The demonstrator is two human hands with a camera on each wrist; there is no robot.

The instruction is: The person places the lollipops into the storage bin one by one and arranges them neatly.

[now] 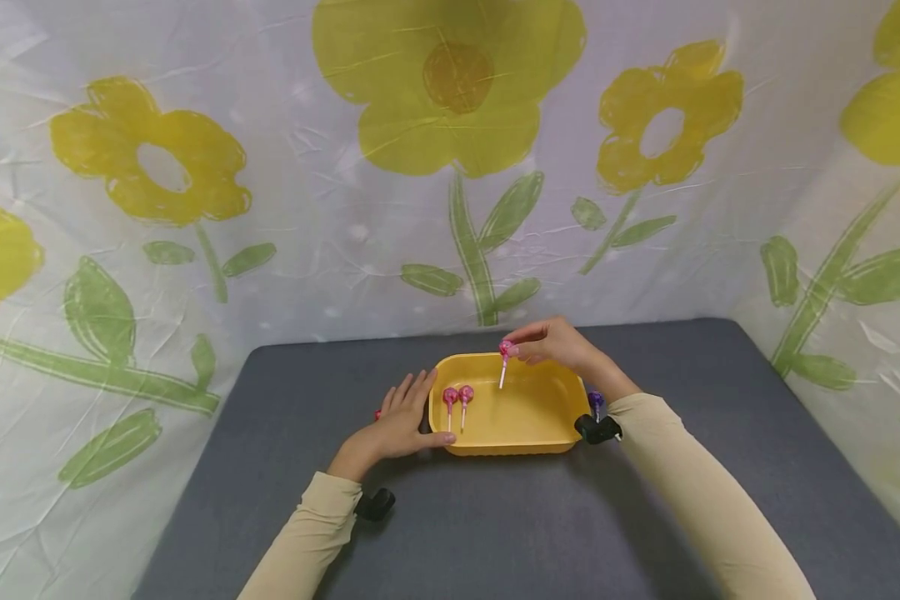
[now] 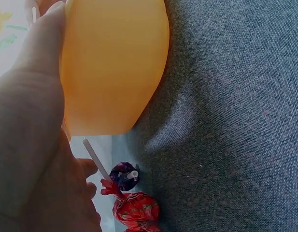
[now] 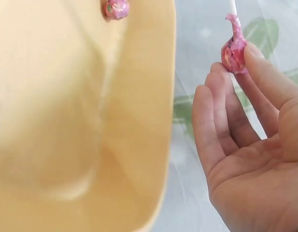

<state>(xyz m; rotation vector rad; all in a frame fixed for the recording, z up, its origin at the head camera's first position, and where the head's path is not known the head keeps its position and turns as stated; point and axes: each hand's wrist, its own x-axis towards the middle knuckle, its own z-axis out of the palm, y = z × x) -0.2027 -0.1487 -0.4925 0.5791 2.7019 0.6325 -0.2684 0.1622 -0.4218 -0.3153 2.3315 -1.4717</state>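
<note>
With thumb and fingertips, my right hand (image 1: pixel 558 342) pinches a pink-wrapped lollipop (image 1: pixel 505 347) by its candy head, above the far part of a yellow plastic tray (image 1: pixel 532 421). Its white stick points down toward the tray in the head view; the right wrist view also shows the pinched lollipop (image 3: pixel 234 54). My left hand (image 1: pixel 397 427) lies spread against the tray's left end, thumb at the near rim and fingers extended along the side. Two pink lollipops, one at the left (image 1: pixel 450 397) and one beside it (image 1: pixel 466 394), lie inside near that hand.
Beyond the tray's right end, partly behind my right wrist, is a purple lollipop (image 1: pixel 596 401). A red-wrapped lollipop (image 2: pixel 135 210) and a dark purple one (image 2: pixel 123 176) lie by my left hand, mostly hidden in the head view. A flower-printed cloth (image 1: pixel 330 250) hangs behind the grey table (image 1: pixel 487 533).
</note>
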